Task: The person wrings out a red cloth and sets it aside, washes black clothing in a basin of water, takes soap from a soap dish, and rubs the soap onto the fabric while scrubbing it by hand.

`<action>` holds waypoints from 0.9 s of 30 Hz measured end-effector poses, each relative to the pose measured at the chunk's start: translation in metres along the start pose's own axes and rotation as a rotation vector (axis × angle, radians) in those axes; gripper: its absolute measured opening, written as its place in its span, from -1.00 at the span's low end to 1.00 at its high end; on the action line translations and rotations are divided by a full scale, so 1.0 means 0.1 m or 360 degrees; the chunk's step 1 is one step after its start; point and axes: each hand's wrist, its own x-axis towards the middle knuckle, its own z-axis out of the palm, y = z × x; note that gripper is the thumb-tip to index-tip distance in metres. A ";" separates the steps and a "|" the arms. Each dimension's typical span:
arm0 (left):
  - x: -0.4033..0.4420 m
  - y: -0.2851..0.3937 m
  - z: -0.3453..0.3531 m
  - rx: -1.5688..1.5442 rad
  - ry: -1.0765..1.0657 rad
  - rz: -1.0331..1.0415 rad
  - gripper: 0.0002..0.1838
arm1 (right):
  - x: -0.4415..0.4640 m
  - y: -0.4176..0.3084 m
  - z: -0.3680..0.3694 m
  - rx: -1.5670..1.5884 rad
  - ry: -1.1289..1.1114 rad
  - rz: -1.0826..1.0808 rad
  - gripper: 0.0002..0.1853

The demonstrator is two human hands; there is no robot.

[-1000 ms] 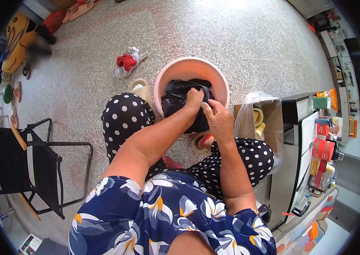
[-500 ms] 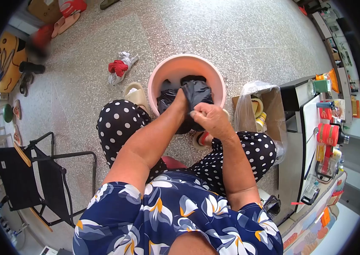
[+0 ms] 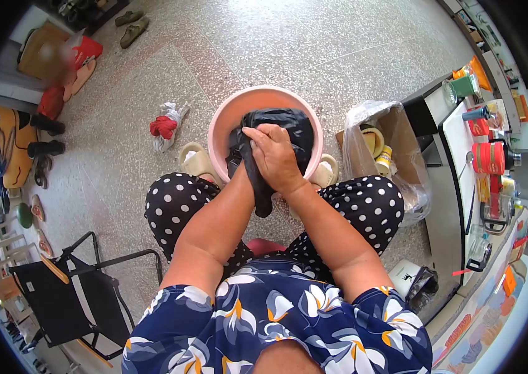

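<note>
A pink round tub [image 3: 217, 118] stands on the floor between my knees, with glossy black material [image 3: 282, 118] bunched in it. My right hand [image 3: 273, 156] is closed on a fold of the black material over the tub's near part. The left forearm reaches to the same spot, but black material and the right hand cover my left hand, so its fingers are hidden. A strip of the black material hangs down beside my left wrist, past the tub's near rim.
A cardboard box lined with clear plastic [image 3: 354, 156] stands right of the tub. Red and grey cloths [image 3: 164, 128] lie on the floor to the left. A black folding chair [image 3: 52, 299] is at lower left, a cluttered table [image 3: 454, 149] at right.
My right hand has moved left and up across the tub, pulling black material over my left hand and wrist. The view has also shifted.
</note>
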 end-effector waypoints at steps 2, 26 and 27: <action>0.08 0.00 -0.03 -0.0067 0.0030 -0.0024 -0.82 | 0.08 0.15 0.02 0.0064 0.0030 0.0097 -0.75; 0.17 0.28 -0.40 -0.0334 -0.0006 -0.0094 -0.78 | -0.13 0.86 0.02 -0.0013 0.0266 0.0917 -0.69; 0.16 0.30 -0.41 -0.0321 -0.0022 -0.0086 -0.77 | -0.14 0.94 0.02 -0.0016 0.0274 0.0921 -0.69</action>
